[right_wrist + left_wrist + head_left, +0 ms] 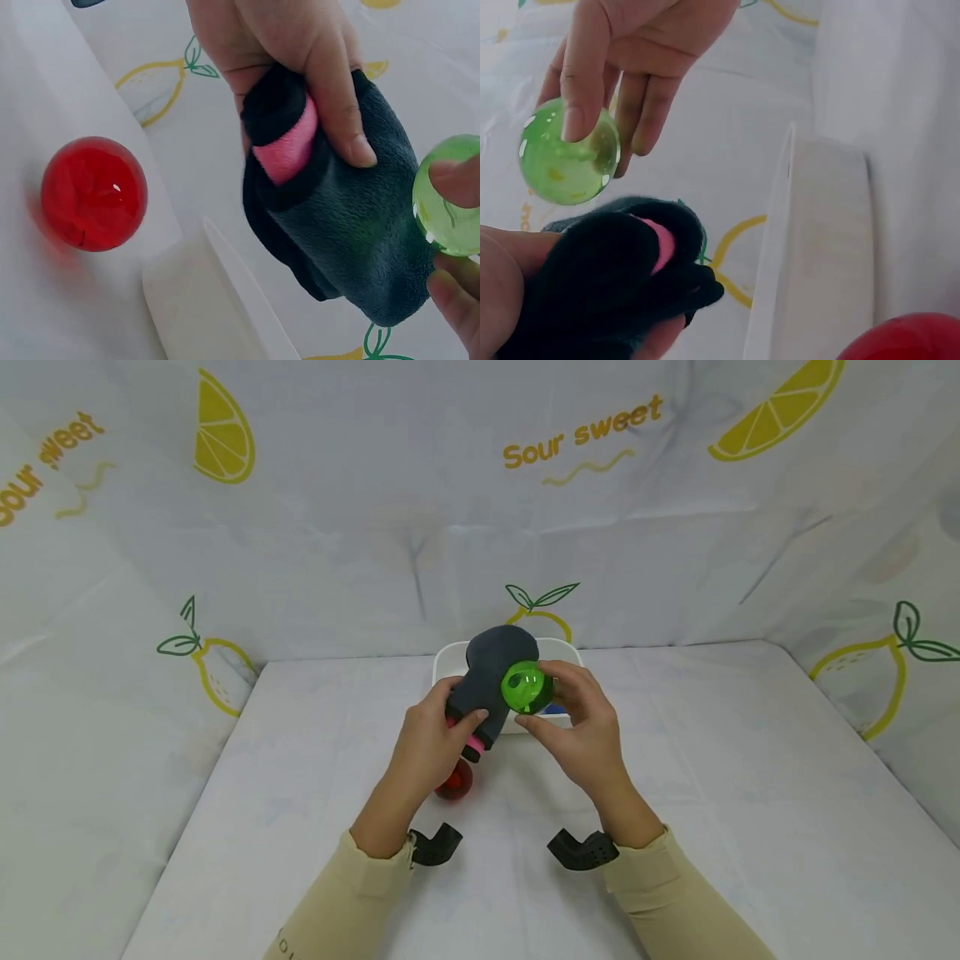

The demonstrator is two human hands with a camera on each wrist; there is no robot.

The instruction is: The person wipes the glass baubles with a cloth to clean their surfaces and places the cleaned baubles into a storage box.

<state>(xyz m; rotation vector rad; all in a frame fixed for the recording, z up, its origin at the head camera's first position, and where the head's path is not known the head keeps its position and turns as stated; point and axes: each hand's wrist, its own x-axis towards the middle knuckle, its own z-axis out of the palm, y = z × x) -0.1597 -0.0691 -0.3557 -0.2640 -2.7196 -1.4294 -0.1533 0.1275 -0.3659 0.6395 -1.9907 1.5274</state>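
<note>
My left hand [426, 737] grips a folded dark grey fleecy cloth [491, 672], with a pink layer showing between its folds. Between the thumb and fingers of my right hand [588, 731] is a clear green ball [522, 687]. In the head view the ball overlaps the cloth's right side. The right wrist view shows the ball [450, 199] right beside the cloth [352, 217]; whether they touch I cannot tell. A clear red ball [455, 782] lies on the table below my left hand, partly hidden by it in the head view.
Behind both hands stands a white plastic container [447, 662], with something blue [556, 709] partly visible in it. A white cloth covers the table [712, 760], and a lemon-printed sheet [360, 543] hangs at the back.
</note>
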